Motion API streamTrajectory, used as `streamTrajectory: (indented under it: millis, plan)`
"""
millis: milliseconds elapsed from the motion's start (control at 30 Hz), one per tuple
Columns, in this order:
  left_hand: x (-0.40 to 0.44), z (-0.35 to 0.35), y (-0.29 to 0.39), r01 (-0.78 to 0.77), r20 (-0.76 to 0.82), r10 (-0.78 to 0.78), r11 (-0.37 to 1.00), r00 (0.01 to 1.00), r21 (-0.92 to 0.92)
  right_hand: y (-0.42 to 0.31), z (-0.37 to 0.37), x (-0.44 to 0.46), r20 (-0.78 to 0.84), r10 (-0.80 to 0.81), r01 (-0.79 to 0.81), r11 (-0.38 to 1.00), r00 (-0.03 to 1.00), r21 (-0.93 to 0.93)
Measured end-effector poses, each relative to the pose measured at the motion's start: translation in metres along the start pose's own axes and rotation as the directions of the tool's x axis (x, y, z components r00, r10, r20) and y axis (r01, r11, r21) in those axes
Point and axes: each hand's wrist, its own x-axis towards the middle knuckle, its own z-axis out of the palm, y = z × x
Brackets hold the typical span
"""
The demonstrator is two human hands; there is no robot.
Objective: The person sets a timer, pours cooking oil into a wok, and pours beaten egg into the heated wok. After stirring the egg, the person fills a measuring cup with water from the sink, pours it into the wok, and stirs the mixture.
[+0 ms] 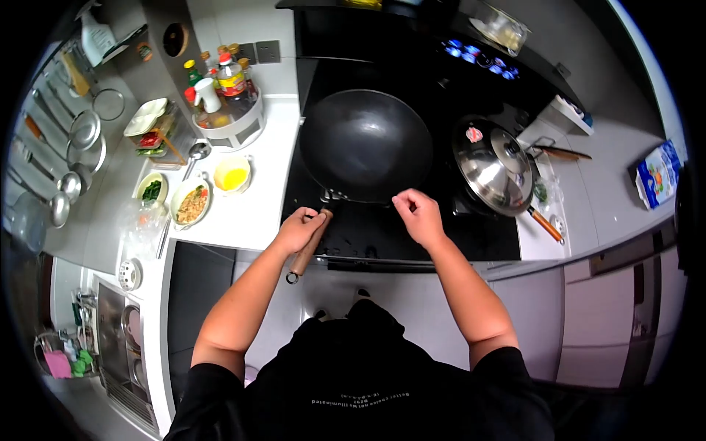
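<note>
A black wok (368,140) sits on the left burner of the black glass cooktop, its inside bare and slightly shiny. Its wooden handle (312,246) points toward me, past the counter's front edge. My left hand (298,229) is closed at the upper part of this handle, thumb against the wood; some fingers are hidden. Close to the wok's near right rim, my right hand (420,215) is curled into a loose fist, with nothing visible in it. Whether it touches the rim I cannot tell.
A lidded steel pan (494,167) stands on the right burner, its handle jutting forward. Left of the cooktop are a bowl of yellow liquid (232,176), a bowl of mixed chopped food (191,205), chopped greens (151,191), a ladle (198,152) and a bottle rack (239,128).
</note>
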Motion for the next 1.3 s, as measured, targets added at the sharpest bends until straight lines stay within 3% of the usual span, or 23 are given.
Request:
streamTrajectory:
  millis: [67, 167, 267, 400, 567, 733, 833, 933, 1067, 1133, 1300]
  plan:
    - [0.005, -0.008, -0.003, -0.013, -0.026, 0.011, 0.997, 1.0, -0.072, -0.002, 0.002, 0.028, -0.037, -0.29, 0.275, 0.935, 0.956, -0.223]
    - [0.011, -0.02, -0.003, -0.159, -0.213, 0.154, 0.987, 0.965, -0.009, -0.003, 0.016, 0.067, 0.137, -0.212, 0.251, 0.861, 0.968, -0.441]
    - [0.002, -0.037, 0.005, -0.177, -0.413, 0.167, 0.984, 0.895, 0.014, -0.009, 0.042, 0.108, 0.33, -0.17, 0.304, 0.857, 0.929, -0.416]
    - [-0.052, -0.083, 0.028, -0.127, -0.601, 0.251, 0.962, 0.759, 0.241, -0.064, 0.103, 0.148, 0.336, -0.479, 0.51, 0.86, 0.811, -0.006]
    - [-0.147, -0.155, 0.039, 0.007, -0.79, 0.325, 0.923, 0.52, 0.384, -0.19, 0.183, 0.141, 0.383, -0.734, 0.628, 0.678, 0.56, 0.381]
    - [-0.24, -0.244, 0.04, 0.106, -0.846, 0.492, 0.848, 0.207, 0.519, -0.346, 0.225, 0.104, 0.357, -0.874, 0.671, 0.484, 0.331, 0.562]
    - [-0.298, -0.306, 0.056, 0.207, -0.789, 0.606, 0.763, 0.102, 0.612, -0.444, 0.258, 0.083, 0.209, -0.95, 0.736, 0.31, 0.23, 0.602]
    - [-0.354, -0.367, 0.079, 0.303, -0.705, 0.708, 0.664, 0.038, 0.683, -0.552, 0.279, 0.064, 0.151, -0.974, 0.74, 0.225, 0.167, 0.634]
    - [-0.409, -0.448, 0.118, 0.42, -0.561, 0.826, 0.492, 0.049, 0.762, -0.677, 0.3, 0.068, -0.117, -0.967, 0.764, 0.101, 0.225, 0.638]
    - [-0.423, -0.48, 0.136, 0.457, -0.51, 0.858, 0.429, 0.062, 0.779, -0.721, 0.285, 0.071, -0.009, -0.951, 0.695, 0.219, 0.309, 0.685]
    - [-0.423, -0.534, 0.155, 0.483, -0.465, 0.882, 0.377, 0.072, 0.79, -0.791, 0.339, 0.108, -0.14, -0.836, 0.787, 0.425, 0.53, 0.447]
